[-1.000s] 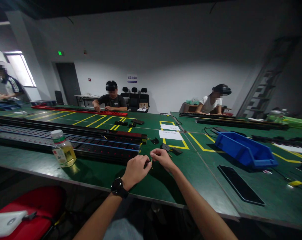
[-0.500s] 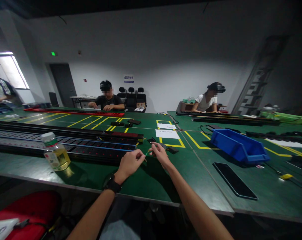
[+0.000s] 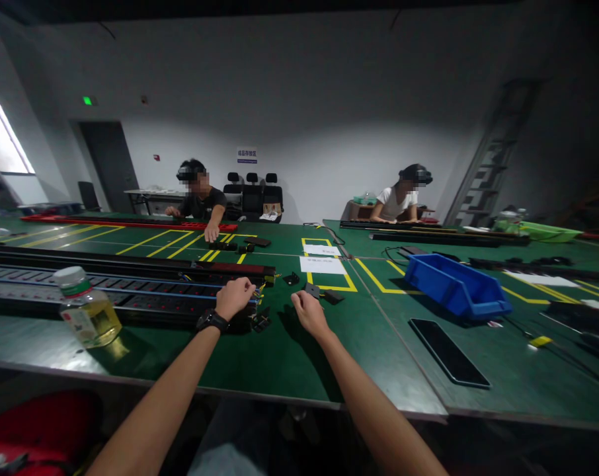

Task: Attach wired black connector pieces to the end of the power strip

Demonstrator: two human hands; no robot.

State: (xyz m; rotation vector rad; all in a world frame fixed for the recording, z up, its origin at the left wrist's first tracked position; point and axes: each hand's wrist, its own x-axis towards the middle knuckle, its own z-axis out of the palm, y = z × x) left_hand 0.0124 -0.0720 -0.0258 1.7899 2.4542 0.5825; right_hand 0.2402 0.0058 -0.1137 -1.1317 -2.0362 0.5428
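At the wired end of the black rail assembly [image 3: 155,308]: left hand [image 3: 235,297], fingers curled inward, tips close to the yellow wires [image 3: 262,291]; whether they pinch anything cannot be told.
Rail assembly: right end beneath and just beside the left hand, length running off to its left.
Across a short gap, right: right hand [image 3: 309,314], loosely curled, thumb and fingers near together; any hold is too small to tell.
Left wrist: black watch [image 3: 213,321].
Just below the left fingertips: small black part [image 3: 260,322] on the green table [image 3: 260,370].
Just beyond the right hand: black square piece [image 3: 312,290], a flat black piece [image 3: 334,297] to its right.
Left of the left hand: bottle [image 3: 88,322] of yellow liquid.
Right of the right hand: phone [image 3: 448,352], blue bin [image 3: 453,285] beyond it.
Far beyond the left hand: a co-worker's hand [image 3: 211,233], stretched over the table.
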